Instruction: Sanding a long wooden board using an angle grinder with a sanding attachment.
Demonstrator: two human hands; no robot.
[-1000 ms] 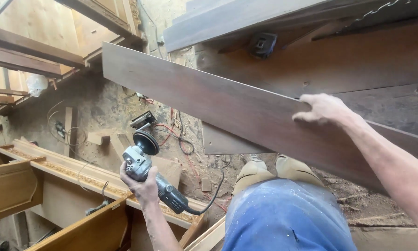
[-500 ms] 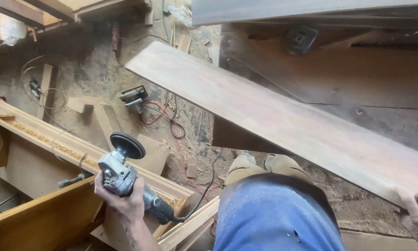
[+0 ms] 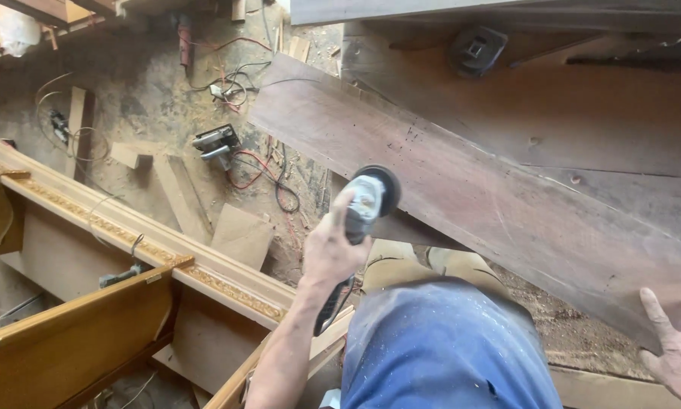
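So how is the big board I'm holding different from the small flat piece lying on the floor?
The long dark board is tilted, its lower end under the right hand; the small pale panel lies flat on the dusty floor. The board is dark brown and far longer; the panel is light tan and roughly square. The left hand holds the angle grinder beside the board. Both look like flat wood.

Sawdust-strewn dirt floor (image 3: pixel 128 98), tangled cables (image 3: pixel 257 163), carved wooden frame (image 3: pixel 90 220), daylight.

Woodworking shop: planks (image 3: pixel 492 189), sawdust floor (image 3: pixel 128 113).
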